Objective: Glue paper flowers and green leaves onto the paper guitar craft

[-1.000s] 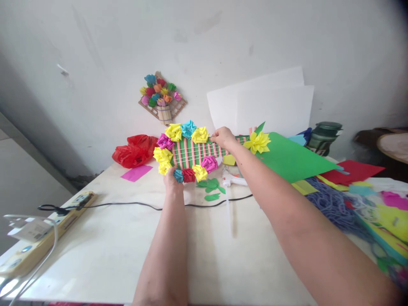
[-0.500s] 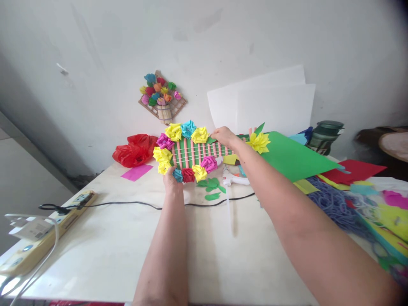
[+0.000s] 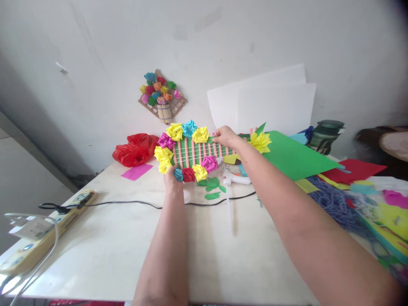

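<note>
my left hand and right hand: gripping green guitar-shaped paper craft, mid-frame; multicoloured paper flowers attached, green paper leaves loose.

We identify folded paper flowers, creased and faintly lustrous, on the craft piece. We note the green sheet as smooth, matt paper. The glue gun and power strip look like rigid plastic; the red bag is thin, glossy, crinkled plastic. We find the desk smooth and glossy, the yarn fibrous and matt.
</note>
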Demonstrator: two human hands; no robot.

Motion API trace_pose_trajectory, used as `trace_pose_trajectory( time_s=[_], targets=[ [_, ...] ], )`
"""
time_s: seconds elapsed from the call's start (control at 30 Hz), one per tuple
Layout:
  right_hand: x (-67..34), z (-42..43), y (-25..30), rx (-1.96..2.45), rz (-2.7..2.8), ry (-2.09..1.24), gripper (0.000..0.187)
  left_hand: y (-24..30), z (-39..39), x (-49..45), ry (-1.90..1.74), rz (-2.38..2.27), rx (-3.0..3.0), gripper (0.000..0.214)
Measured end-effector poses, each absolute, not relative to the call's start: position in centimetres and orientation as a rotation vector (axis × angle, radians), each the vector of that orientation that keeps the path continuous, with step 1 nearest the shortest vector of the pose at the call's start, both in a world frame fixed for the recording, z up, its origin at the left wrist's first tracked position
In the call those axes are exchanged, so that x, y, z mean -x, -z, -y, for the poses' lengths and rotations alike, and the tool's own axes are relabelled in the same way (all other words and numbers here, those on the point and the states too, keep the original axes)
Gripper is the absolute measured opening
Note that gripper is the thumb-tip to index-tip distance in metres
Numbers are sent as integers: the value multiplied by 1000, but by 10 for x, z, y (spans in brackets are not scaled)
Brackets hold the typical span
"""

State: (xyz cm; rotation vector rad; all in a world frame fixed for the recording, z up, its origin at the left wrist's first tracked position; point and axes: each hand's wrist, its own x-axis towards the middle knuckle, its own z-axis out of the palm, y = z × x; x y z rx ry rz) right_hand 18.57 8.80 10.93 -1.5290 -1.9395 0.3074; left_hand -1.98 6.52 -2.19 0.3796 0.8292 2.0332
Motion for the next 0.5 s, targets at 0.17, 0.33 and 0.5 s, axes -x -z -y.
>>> trace_pose_trajectory(
  time_s=[0.17, 0.33, 0.5],
  targets=[
    [-185, -87, -108, 1507, 1931, -290, 10, 19, -65, 20, -1988, -823, -328, 22],
    [-184, -88, -108, 1467, 1922, -258, 9, 19, -63, 21, -1989, -826, -305, 21],
    [-184, -88, -107, 1464, 1918, -293, 12, 19, -63, 20, -2010, -756, -294, 22]
  ],
)
